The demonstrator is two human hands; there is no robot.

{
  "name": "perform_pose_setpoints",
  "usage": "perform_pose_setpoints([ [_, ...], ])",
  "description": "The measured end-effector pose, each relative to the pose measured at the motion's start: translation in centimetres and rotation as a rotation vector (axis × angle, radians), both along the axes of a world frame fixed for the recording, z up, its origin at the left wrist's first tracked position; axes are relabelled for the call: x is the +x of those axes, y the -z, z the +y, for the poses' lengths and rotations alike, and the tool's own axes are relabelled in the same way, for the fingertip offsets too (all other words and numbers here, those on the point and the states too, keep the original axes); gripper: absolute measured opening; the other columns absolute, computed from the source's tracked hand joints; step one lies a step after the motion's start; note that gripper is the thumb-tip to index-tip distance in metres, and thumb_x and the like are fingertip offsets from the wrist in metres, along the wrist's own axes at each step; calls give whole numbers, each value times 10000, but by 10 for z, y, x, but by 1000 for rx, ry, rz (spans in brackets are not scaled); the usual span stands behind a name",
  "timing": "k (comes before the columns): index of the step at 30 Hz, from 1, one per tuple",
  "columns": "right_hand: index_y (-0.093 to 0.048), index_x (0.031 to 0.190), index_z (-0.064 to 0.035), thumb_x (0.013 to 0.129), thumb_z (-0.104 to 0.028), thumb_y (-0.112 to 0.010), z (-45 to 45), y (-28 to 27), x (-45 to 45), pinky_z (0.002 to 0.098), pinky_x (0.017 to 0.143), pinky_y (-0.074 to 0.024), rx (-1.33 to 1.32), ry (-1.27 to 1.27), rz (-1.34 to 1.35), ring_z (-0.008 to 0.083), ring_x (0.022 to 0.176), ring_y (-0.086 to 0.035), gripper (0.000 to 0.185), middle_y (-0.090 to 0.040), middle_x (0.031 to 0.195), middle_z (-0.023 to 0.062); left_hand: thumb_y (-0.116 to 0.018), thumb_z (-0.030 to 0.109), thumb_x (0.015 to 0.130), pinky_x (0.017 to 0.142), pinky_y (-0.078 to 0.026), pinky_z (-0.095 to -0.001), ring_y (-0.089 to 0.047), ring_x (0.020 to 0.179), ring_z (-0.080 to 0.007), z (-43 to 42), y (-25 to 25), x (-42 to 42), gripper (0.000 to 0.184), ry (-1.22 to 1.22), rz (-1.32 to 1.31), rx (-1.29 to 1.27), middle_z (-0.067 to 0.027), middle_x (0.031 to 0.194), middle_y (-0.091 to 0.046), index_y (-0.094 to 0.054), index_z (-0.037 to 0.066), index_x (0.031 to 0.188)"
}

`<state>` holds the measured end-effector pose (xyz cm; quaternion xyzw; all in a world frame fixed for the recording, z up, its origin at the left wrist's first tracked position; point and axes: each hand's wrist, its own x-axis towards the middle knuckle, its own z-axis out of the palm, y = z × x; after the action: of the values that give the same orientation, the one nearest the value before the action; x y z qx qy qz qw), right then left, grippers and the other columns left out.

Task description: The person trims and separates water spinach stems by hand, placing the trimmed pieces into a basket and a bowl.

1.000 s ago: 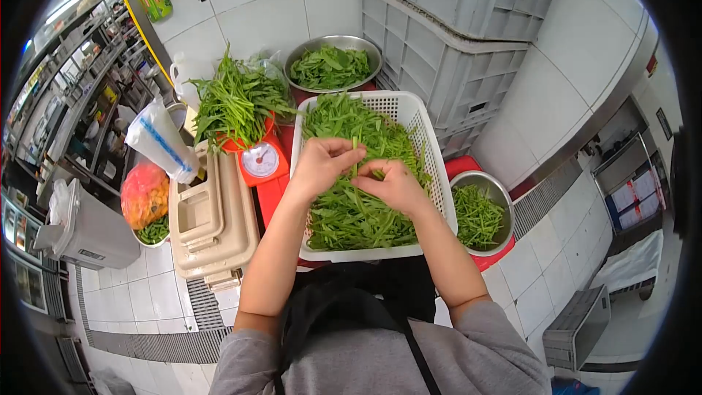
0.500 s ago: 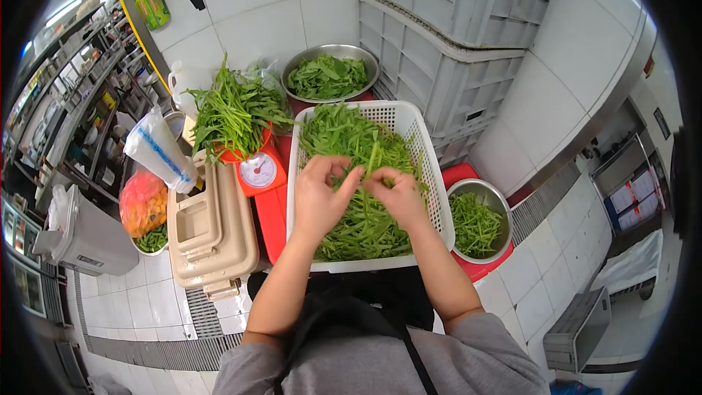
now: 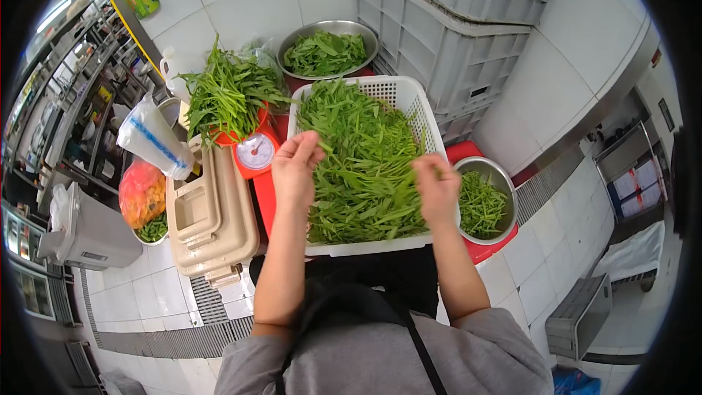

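A white perforated basket [image 3: 431, 128] full of leafy green stems [image 3: 362, 197] stands in front of me. Over its left side is my left hand [image 3: 296, 168], its fingers pinched on a short piece of green stem [image 3: 325, 148]. My right hand [image 3: 439, 189] hovers at the basket's right edge, blurred, with its fingers curled; whether anything is between them cannot be made out. Just right of that hand, a steel bowl [image 3: 510, 208] holds cut green stems [image 3: 481, 205]. Behind the basket, another steel bowl [image 3: 371, 35] contains picked leaves [image 3: 325, 53].
On the left, a bunch of greens [image 3: 227, 95] lies on a red scale [image 3: 254, 152]. Beside it are a beige lidded container [image 3: 212, 212], a plastic bag roll [image 3: 155, 139] and a bag of orange pieces [image 3: 142, 194]. Grey crates [image 3: 446, 51] are stacked behind the basket.
My hands have parted from the middle of the basket, the left going left and the right going right toward the right-hand bowl. The stem they held together is no longer between them.
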<state>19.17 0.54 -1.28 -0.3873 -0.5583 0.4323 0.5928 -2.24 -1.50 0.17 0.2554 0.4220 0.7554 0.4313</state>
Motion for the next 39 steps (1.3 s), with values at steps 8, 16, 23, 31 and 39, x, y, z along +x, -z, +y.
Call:
perform_pose_setpoints([
  [8, -354, 615, -109, 904, -364, -382, 16, -6, 59, 220, 479, -290, -221, 141, 492, 82, 494, -315, 387, -381, 618, 3, -467, 150, 790, 621, -472, -341, -597, 690, -253, 56, 79, 55, 217, 401, 1313, -190, -131, 756, -584, -627, 31, 877],
  [16, -509, 643, -87, 839, -192, -576, -2, 19, 45, 196, 404, -248, -348, 70, 123, 18, 449, -324, 232, -408, 551, -59, -649, 223, 704, 635, -486, -377, -594, 720, -270, 54, 35, 58, 180, 397, 1618, -216, -117, 823, -568, -663, 51, 757],
  [23, -638, 857, 13, 768, -196, -654, 21, 7, -16, 203, 554, -378, -77, -9, -37, 52, 609, -471, 227, -566, 687, -1, -710, 199, 665, 631, -465, -314, -607, 662, -252, 26, -28, 56, 188, 297, 1270, -115, -117, 719, -626, -664, 36, 747],
  [31, -633, 843, 13, 760, -174, -662, 33, -20, -24, 233, 587, -405, -72, -295, -259, 86, 628, -517, 206, -607, 718, 59, -682, 180, 732, 562, -410, -220, -521, 604, -75, 37, -65, 26, 188, 330, 1057, -23, 2, 654, -599, -657, 0, 781],
  [39, -637, 792, -32, 782, -98, -630, 18, -29, -14, 173, 475, -313, 98, -16, 7, 26, 522, -420, 67, -535, 636, -37, -616, 209, 805, 442, -311, -231, -414, 501, -55, 39, -34, 33, 194, 337, -49, -91, 19, 619, -543, -635, 16, 797],
])
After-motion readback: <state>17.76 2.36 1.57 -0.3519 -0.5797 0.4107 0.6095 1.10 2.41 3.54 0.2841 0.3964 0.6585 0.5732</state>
